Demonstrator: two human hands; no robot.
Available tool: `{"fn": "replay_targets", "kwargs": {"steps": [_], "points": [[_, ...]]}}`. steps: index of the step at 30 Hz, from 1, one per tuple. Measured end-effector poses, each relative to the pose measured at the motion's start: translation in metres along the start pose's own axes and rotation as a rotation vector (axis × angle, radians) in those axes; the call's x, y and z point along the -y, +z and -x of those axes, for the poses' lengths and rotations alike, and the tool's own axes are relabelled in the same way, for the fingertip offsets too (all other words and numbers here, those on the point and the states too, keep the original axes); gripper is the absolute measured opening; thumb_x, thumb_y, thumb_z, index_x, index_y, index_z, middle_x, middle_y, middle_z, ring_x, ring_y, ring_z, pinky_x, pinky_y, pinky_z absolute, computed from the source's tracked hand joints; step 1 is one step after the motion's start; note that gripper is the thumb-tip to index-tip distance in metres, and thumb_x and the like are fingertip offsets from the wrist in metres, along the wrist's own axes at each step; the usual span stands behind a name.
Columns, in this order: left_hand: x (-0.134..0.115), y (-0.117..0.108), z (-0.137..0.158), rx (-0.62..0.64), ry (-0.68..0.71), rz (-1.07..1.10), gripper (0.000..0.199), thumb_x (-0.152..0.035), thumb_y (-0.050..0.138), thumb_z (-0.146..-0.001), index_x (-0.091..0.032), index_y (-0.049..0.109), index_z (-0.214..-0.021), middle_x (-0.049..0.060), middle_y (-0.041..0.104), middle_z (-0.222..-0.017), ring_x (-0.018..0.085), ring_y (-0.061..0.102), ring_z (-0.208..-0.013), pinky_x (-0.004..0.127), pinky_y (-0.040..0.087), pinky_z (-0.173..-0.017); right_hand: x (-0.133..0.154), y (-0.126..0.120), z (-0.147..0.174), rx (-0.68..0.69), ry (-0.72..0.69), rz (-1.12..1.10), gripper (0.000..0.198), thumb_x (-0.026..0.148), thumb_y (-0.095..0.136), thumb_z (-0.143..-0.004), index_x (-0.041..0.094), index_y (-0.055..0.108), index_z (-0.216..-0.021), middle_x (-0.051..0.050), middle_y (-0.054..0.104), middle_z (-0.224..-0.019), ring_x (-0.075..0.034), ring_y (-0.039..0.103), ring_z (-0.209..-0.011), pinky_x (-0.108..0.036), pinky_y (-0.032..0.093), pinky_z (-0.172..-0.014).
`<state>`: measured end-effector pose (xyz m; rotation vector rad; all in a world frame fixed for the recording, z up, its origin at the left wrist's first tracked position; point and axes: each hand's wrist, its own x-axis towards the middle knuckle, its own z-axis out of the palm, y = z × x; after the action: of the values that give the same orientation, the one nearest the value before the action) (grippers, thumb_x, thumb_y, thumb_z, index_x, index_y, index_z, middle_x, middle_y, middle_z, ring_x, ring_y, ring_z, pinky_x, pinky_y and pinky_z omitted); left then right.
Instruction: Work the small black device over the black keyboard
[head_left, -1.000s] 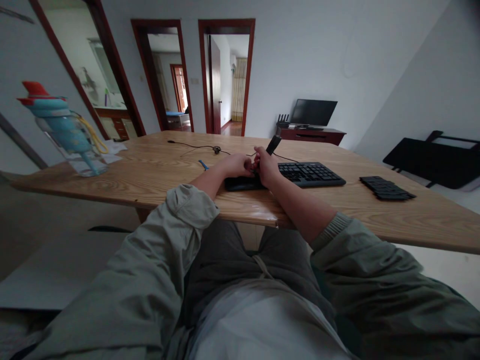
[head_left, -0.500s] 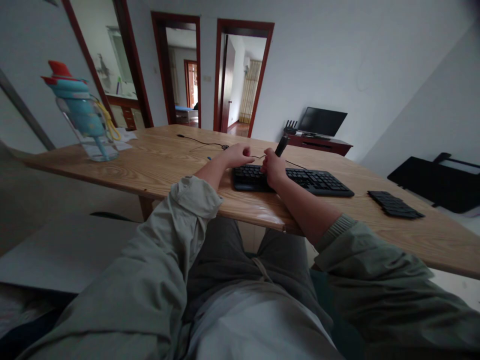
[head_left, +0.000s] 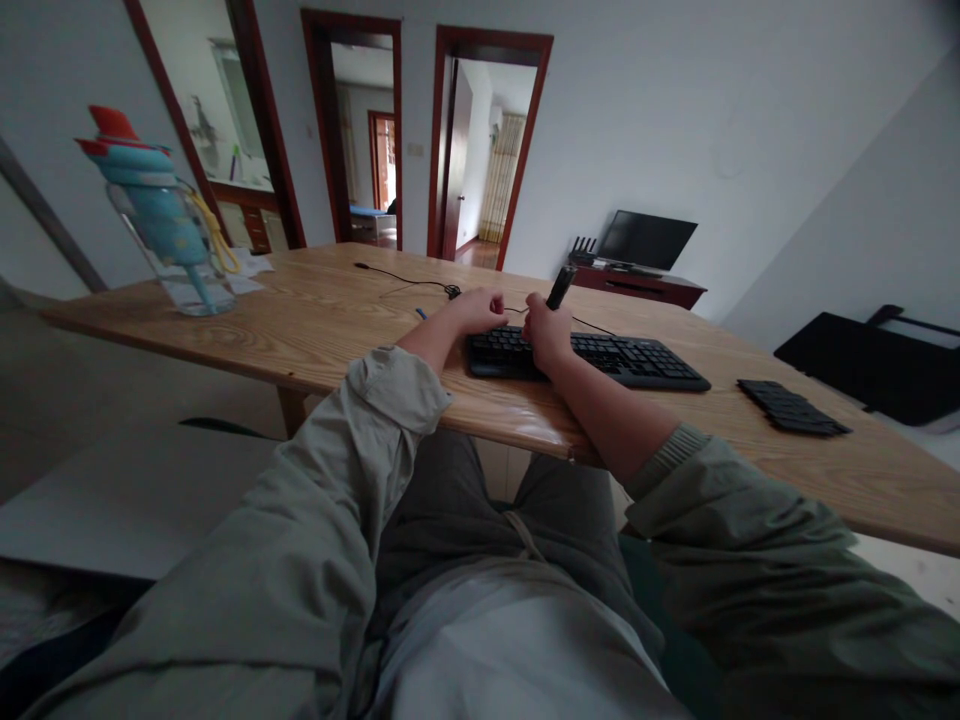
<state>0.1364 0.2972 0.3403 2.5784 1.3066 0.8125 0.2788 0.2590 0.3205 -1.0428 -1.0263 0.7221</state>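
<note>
A black keyboard (head_left: 637, 363) lies on the wooden table in front of me. Over its left part, my right hand (head_left: 548, 328) is closed around a dark stick-shaped handle (head_left: 561, 287). The handle's upper end sticks out above the fist, tilted slightly; its lower end is hidden behind the hand, so its kind does not show. My left hand (head_left: 480, 311) is at the keyboard's back left corner, fingers curled in toward the right hand. Whether anything is between those fingers I cannot make out. Behind both hands runs a thin black cable (head_left: 409, 282), bunched near the left wrist.
A blue bottle with a red lid (head_left: 161, 215) stands at the table's left end, beside white papers (head_left: 251, 264). Right of the keyboard lies a flat black ridged piece (head_left: 792, 406). The table's front edge (head_left: 510, 432) is close to my lap. A monitor (head_left: 649, 240) stands farther back.
The camera view has shifted slightly. Both hands keep nearly the same place at the keyboard, and the dark handle in my right hand leans a little differently.
</note>
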Motion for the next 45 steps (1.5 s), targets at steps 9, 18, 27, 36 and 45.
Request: {"fn": "replay_targets", "kwargs": {"steps": [9, 18, 27, 36, 45], "points": [[0.003, 0.002, -0.002, 0.004, -0.016, -0.030, 0.023, -0.022, 0.058, -0.076, -0.011, 0.068, -0.094, 0.009, 0.071, -0.094, 0.017, 0.061, -0.078, 0.026, 0.043, -0.067, -0.001, -0.002, 0.003, 0.009, -0.082, -0.008, 0.024, 0.032, 0.058, -0.072, 0.023, 0.039, -0.060, 0.005, 0.038, -0.049, -0.008, 0.034, -0.041, -0.024, 0.032, -0.037], [0.005, 0.004, -0.003, 0.031, -0.014, -0.027, 0.022, -0.023, 0.059, -0.073, -0.013, 0.069, -0.090, 0.008, 0.071, -0.090, 0.018, 0.060, -0.076, 0.027, 0.042, -0.066, 0.002, -0.001, 0.003, 0.012, -0.092, -0.041, 0.025, 0.030, 0.058, -0.073, 0.023, 0.038, -0.060, 0.006, 0.039, -0.049, -0.008, 0.034, -0.041, -0.024, 0.032, -0.038], [-0.004, -0.001, 0.003, 0.075, -0.021, 0.032, 0.021, -0.022, 0.062, -0.072, -0.014, 0.069, -0.090, 0.007, 0.071, -0.090, 0.018, 0.060, -0.078, 0.026, 0.043, -0.069, 0.023, -0.029, -0.008, 0.126, 0.085, -0.280, 0.035, 0.043, 0.053, -0.079, 0.023, 0.029, -0.063, 0.009, 0.028, -0.050, -0.006, 0.025, -0.040, -0.020, 0.030, -0.038], [-0.006, -0.002, 0.002, 0.120, -0.031, 0.018, 0.020, -0.025, 0.062, -0.074, -0.014, 0.069, -0.089, 0.007, 0.070, -0.085, 0.019, 0.061, -0.078, 0.027, 0.045, -0.067, 0.016, -0.019, -0.001, 0.248, 0.164, -0.328, 0.030, 0.038, 0.057, -0.078, 0.022, 0.036, -0.063, 0.007, 0.035, -0.052, -0.006, 0.031, -0.043, -0.020, 0.034, -0.042], [-0.005, -0.002, 0.002, 0.115, -0.034, 0.018, 0.019, -0.026, 0.062, -0.075, -0.015, 0.069, -0.089, 0.006, 0.070, -0.084, 0.019, 0.062, -0.080, 0.026, 0.045, -0.068, 0.016, -0.022, -0.003, 0.279, 0.181, -0.355, 0.028, 0.033, 0.060, -0.076, 0.022, 0.039, -0.063, 0.007, 0.038, -0.051, -0.007, 0.033, -0.041, -0.021, 0.033, -0.039]]}}
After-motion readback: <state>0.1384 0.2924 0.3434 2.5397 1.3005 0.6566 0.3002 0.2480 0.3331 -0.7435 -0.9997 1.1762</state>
